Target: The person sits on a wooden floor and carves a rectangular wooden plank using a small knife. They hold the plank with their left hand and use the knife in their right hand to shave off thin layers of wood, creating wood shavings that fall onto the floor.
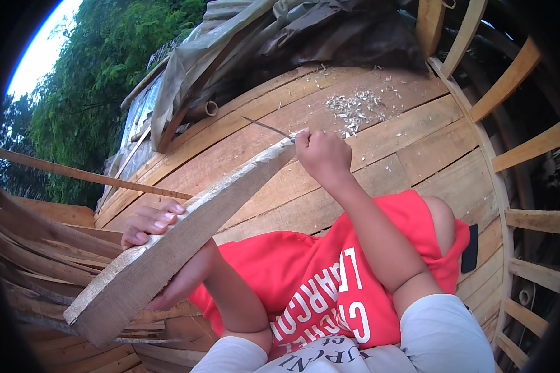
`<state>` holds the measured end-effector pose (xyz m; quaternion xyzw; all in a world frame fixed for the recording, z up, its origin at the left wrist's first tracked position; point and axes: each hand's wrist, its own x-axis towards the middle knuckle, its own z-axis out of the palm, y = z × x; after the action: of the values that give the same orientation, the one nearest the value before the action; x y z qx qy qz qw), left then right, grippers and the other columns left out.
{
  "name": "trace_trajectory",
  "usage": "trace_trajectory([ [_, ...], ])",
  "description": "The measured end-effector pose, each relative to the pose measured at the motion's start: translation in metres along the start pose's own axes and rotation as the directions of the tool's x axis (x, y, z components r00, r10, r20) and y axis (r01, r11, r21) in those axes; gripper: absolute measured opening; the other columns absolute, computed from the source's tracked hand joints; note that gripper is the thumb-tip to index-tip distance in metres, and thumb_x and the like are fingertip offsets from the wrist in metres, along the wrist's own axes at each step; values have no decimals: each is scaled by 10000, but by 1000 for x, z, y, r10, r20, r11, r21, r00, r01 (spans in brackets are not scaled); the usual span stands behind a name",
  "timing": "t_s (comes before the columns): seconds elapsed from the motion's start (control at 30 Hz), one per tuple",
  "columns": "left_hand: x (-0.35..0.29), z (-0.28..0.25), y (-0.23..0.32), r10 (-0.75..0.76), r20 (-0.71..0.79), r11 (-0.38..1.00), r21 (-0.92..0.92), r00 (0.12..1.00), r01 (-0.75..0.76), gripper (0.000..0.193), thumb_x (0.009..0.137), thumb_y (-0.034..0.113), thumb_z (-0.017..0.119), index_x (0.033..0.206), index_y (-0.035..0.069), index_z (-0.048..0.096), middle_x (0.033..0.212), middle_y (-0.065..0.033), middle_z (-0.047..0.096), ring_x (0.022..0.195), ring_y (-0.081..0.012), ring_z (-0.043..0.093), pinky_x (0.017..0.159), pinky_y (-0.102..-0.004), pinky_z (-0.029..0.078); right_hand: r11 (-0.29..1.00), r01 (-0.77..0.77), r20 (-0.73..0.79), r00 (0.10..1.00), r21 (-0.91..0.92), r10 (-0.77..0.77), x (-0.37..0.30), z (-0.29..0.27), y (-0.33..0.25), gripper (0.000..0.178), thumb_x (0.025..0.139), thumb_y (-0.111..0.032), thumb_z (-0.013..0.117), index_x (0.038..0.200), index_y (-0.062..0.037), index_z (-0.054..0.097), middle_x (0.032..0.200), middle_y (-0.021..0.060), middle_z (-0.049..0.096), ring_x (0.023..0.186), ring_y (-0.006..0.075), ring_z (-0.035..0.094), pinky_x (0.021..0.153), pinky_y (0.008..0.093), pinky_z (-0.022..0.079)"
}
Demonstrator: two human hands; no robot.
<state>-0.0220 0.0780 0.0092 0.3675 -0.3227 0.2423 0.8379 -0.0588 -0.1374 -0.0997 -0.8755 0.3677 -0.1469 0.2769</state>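
Note:
A thick wooden board [186,233] slants across my front, its near end low at the left and its far end pointing up and right. My left hand [148,225] is closed around the near part, fingers over the top edge and palm beneath. At the far end, my right hand [322,155] is wrapped round the handle of a knife, which the fist hides. From that fist the thin dark knife blade [269,128] sticks out to the upper left, close by the board's tip. The board's top edge looks pale and rough, as if cut.
Pale wood shavings [358,110] lie scattered on the plank floor [386,180] beyond my right hand. Curved wooden ribs [529,149] line the right side. Stacked strips of wood [50,248] lie at the left. Grey plastic sheeting [186,81] hangs at the back, near a bamboo tube [209,109].

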Motion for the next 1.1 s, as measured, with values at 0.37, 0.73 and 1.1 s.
trace_trajectory([
  [0.37, 2, 8, 0, 24, -93, 998, 66, 995, -17, 837, 748, 874, 351, 898, 54, 425, 750, -102, 468, 674, -212, 500, 579, -384, 441, 994, -57, 133, 990, 96, 44, -1, 35, 25, 507, 932, -315, 409, 682, 19, 698, 700, 252, 663, 718, 428, 680, 705, 512, 550],
  [0.73, 6, 1, 0, -17, -116, 999, 36, 993, 21, 845, 746, 878, 340, 891, 50, 427, 744, -110, 472, 659, -211, 501, 574, -383, 438, 961, 192, 26, 979, 197, -201, -39, 7, -37, 480, 910, -310, 432, 613, -17, 669, 603, 218, 628, 583, 431, 633, 635, 528, 537],
  [1.1, 5, -2, 2, -10, -114, 997, 73, 993, 19, 852, 752, 885, 323, 889, 50, 423, 723, -105, 451, 639, -213, 484, 566, -377, 426, 945, 255, 42, 962, 204, -269, -56, -37, -63, 456, 896, -271, 442, 588, -14, 659, 604, 220, 633, 570, 408, 646, 594, 494, 550],
])
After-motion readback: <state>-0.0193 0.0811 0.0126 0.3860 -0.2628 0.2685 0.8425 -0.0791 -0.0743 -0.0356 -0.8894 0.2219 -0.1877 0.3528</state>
